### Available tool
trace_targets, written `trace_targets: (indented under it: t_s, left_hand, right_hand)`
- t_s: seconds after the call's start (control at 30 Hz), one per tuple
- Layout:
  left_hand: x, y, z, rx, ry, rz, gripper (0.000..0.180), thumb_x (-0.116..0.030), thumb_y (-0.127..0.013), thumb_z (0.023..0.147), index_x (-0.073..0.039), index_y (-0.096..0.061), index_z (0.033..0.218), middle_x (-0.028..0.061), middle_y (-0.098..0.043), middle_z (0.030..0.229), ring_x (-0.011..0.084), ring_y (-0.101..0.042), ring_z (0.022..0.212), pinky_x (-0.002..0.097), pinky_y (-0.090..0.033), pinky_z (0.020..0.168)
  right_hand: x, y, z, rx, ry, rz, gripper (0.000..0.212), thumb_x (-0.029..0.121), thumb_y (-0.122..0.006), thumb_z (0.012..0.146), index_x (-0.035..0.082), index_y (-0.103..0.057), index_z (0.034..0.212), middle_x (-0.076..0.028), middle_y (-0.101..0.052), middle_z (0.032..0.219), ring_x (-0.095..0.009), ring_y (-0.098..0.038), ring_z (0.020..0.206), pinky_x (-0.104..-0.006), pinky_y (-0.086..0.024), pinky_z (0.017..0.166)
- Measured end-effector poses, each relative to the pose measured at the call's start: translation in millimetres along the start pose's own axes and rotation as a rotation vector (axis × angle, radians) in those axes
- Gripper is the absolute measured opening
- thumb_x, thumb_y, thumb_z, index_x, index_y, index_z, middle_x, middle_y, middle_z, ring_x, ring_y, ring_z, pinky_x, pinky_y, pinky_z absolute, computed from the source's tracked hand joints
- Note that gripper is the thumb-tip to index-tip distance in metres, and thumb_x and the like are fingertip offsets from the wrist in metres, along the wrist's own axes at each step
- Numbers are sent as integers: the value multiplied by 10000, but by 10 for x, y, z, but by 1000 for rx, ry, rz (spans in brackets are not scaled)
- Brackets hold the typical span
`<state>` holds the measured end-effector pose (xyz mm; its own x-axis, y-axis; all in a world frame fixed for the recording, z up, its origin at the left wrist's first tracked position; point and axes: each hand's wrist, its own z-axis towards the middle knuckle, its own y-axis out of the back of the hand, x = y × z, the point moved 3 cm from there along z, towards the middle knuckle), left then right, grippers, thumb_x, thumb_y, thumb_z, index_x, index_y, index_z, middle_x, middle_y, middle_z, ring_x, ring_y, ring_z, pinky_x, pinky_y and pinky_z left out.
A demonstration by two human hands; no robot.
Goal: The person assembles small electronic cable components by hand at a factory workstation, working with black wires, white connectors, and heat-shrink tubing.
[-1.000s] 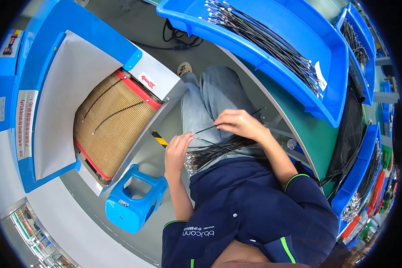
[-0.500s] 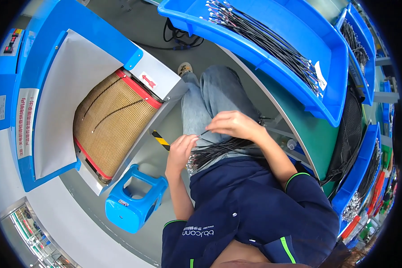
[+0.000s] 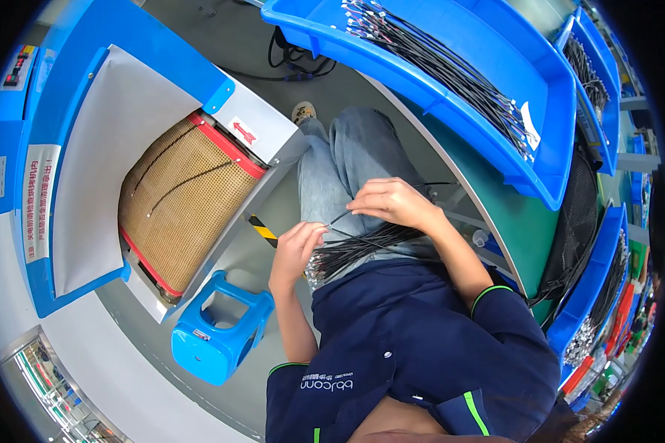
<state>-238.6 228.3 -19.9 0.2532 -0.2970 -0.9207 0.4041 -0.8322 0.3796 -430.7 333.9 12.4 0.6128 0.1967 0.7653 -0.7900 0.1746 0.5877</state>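
Note:
Above my lap, both hands hold one thin black cable [image 3: 339,218] stretched between them. My left hand [image 3: 295,249] pinches it at its near-left end; the tip is hidden by the fingers. My right hand [image 3: 393,202] grips the cable farther along, fingers closed, and a dark strand sticks out beyond that hand to the right. Under my hands, a bundle of black cables [image 3: 353,252] with small pale ends lies across my thighs. Two more black cables, one of them a curved cable [image 3: 192,181], rest apart on the tan mesh conveyor belt [image 3: 171,229] at the left.
A blue and white machine housing [image 3: 144,44] surrounds the belt. Beside it stands a blue plastic stool [image 3: 208,347]. At the upper right, a large blue tray [image 3: 521,52] holds many black cables on a green-topped table [image 3: 513,210]. Further blue bins [image 3: 580,336] line the right side.
The two cables on the belt have shifted slightly left, into the housing. My right hand has tilted a little, and more of the strand shows to its right. The left hand stays nearly in place.

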Motion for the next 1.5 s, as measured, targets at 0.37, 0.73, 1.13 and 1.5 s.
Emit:
trace_targets:
  t_s: [0.37,0.73,1.13,1.5]
  left_hand:
    - [23,-83,62,14,13,-95,118,-73,-549,886,1,-634,923,84,-602,750,148,-605,632,272,-475,587]
    - [-52,-61,65,-46,-44,84,132,-113,-637,830,-15,-639,918,95,-621,806,220,-620,728,299,-483,650]
    - [-519,-168,44,-316,-414,441,168,-65,-700,731,-13,-642,880,77,-629,792,246,-612,767,341,-497,656]
    - [-640,-296,128,-365,-207,272,139,-37,-680,758,-14,-661,894,86,-643,868,265,-602,806,358,-488,718]
  right_hand:
    - [91,-248,92,28,112,56,138,116,-650,777,46,-658,896,-57,-632,851,-229,-611,784,-335,-511,704]
    - [24,-145,9,43,-81,25,119,104,-673,779,46,-666,883,-68,-645,833,-246,-627,727,-331,-501,655]
    - [415,160,4,-37,-92,-72,101,161,-651,801,72,-613,829,-75,-559,744,-275,-601,675,-366,-488,581]
    - [341,291,-72,-68,-72,-127,85,129,-675,780,62,-627,800,-56,-558,694,-236,-583,622,-344,-455,531]
